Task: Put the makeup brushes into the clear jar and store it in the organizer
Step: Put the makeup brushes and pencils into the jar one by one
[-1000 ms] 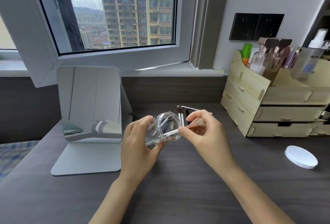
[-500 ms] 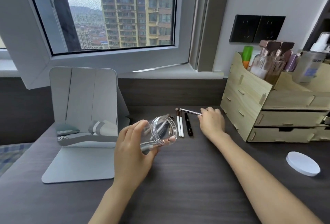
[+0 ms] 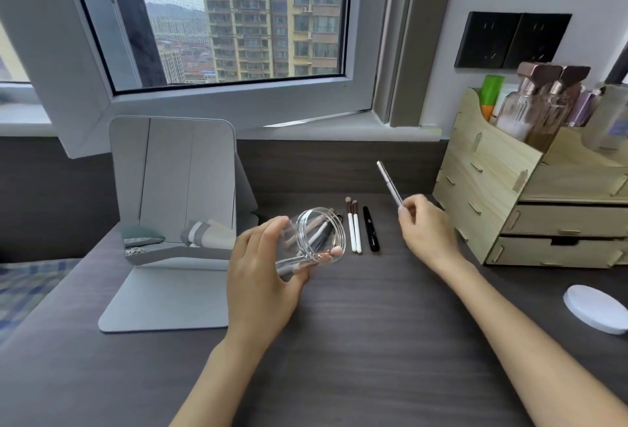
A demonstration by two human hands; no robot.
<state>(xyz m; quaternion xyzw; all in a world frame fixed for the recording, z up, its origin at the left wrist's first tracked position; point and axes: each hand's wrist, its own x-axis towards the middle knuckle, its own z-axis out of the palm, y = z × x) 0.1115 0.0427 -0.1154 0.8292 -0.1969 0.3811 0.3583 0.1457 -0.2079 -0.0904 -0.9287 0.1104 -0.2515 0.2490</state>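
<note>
Partly hidden behind left hand (image 3: 261, 277): clear jar (image 3: 311, 239), brushes inside blurred.

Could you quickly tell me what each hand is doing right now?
Left hand: holding the clear plastic jar.
Right hand: pinching a slim silver-handled brush.

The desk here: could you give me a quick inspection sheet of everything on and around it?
Surface: dark wood-grain desk.
Job's things: clear jar, tilted, brushes inside; two white-handled brushes and a black brush lying on the desk; wooden organizer at right.
Clutter: standing mirror; white lid; bottles in the organizer's top.
Grips: left hand holds the jar; right hand pinches a silver brush, raised.
Cables: nothing seen.
Surroundings: window, black wall sockets.
</note>
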